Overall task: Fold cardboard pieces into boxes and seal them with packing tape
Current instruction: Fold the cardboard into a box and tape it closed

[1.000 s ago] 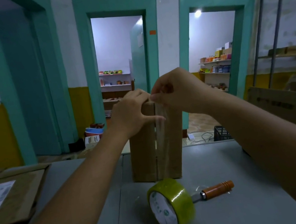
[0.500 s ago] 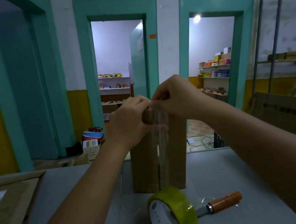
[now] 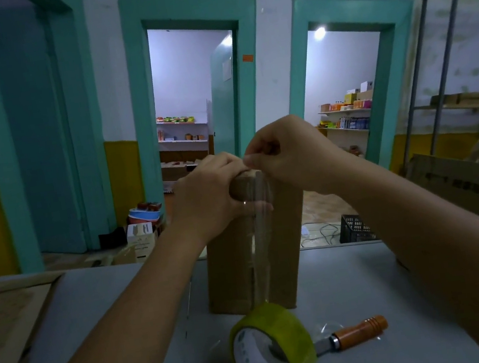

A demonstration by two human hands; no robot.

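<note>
taping a tall cardboard box (image 3: 234,278), mid-frame on the grey table (image 3: 111,309)
left hand (image 3: 209,198) curls round the box top, right hand (image 3: 287,155) pinches the clear tape strip (image 3: 258,240) there; tape roll (image 3: 273,350) bottom centre.

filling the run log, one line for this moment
left hand: holds box top | right hand: pinches tape strip | tape roll: on table

Dim foreground, bright back rooms, warped edges
</note>
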